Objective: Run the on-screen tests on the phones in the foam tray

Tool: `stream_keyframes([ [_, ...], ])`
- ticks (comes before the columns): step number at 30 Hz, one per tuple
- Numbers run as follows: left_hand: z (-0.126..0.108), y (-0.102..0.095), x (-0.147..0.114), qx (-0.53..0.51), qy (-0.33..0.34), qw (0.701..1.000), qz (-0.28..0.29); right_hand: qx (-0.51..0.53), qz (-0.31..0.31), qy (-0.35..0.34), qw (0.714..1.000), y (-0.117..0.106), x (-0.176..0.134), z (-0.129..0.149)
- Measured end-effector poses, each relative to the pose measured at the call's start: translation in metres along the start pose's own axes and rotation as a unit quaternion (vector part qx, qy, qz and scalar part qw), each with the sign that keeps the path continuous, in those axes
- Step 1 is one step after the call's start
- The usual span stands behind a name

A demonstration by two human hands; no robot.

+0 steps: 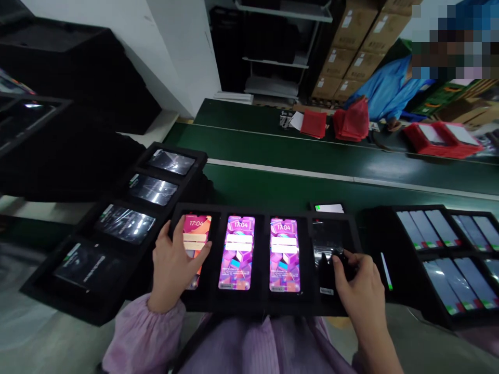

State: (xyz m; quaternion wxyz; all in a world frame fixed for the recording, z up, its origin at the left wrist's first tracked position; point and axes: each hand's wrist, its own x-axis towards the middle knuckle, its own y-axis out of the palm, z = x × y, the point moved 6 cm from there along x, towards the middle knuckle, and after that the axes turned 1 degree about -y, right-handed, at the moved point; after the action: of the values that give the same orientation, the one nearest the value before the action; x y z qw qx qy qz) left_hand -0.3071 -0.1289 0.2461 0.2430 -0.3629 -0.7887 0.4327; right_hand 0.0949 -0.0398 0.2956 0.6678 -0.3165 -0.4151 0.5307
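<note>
Green bench [253, 184] edged black tray [260, 259] of four phones [236, 265]

Before me, the left hand [171, 267] spread open over the leftmost lit phone [197, 227]; the right hand [360, 278] curled at the dark phone [325, 235] (grip or touch, I couldn't tell).

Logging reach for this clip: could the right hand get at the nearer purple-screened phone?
Likely yes: nothing covers that purple-screened phone, and the right hand is at the dark phone beside it, with only a tray divider between.
</note>
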Motion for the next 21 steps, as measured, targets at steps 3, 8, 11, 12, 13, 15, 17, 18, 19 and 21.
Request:
stream_keyframes([
  [3, 0.013, -0.009, 0.002, -0.103, -0.028, 0.994, 0.038, 0.028, 0.023, 0.011, 0.999, -0.004, 0.000, -0.005],
  [8, 0.046, -0.020, -0.007, -0.204, -0.142, 0.964, 0.095, 0.049, 0.072, 0.030, 0.996, -0.010, -0.004, -0.014],
  [11, 0.062, -0.021, -0.017, -0.207, -0.152, 0.962, 0.098, 0.048, 0.079, 0.012, 0.996, -0.010, -0.003, -0.013],
  [12, 0.066, -0.020, -0.020, -0.205, -0.146, 0.963, 0.096, 0.050, 0.080, 0.006, 0.996, -0.010, -0.002, -0.013],
  [13, 0.070, -0.020, -0.022, -0.201, -0.137, 0.965, 0.094, 0.052, 0.081, 0.000, 0.995, -0.009, 0.000, -0.012],
  [15, 0.077, -0.019, -0.025, -0.186, -0.115, 0.971, 0.095, 0.055, 0.083, -0.006, 0.995, -0.010, 0.002, -0.012],
  [17, 0.082, -0.017, -0.026, -0.166, -0.088, 0.977, 0.104, 0.062, 0.084, -0.012, 0.994, -0.013, 0.002, -0.013],
  [18, 0.085, -0.016, -0.024, -0.155, -0.077, 0.979, 0.112, 0.068, 0.083, -0.020, 0.994, -0.016, 0.002, -0.012],
  [19, 0.087, -0.016, -0.022, -0.139, -0.071, 0.981, 0.117, 0.076, 0.083, -0.034, 0.993, -0.019, 0.000, -0.011],
  [21, 0.088, -0.014, -0.015, -0.095, -0.072, 0.985, 0.124, 0.097, 0.102, -0.088, 0.986, -0.025, -0.004, -0.007],
])
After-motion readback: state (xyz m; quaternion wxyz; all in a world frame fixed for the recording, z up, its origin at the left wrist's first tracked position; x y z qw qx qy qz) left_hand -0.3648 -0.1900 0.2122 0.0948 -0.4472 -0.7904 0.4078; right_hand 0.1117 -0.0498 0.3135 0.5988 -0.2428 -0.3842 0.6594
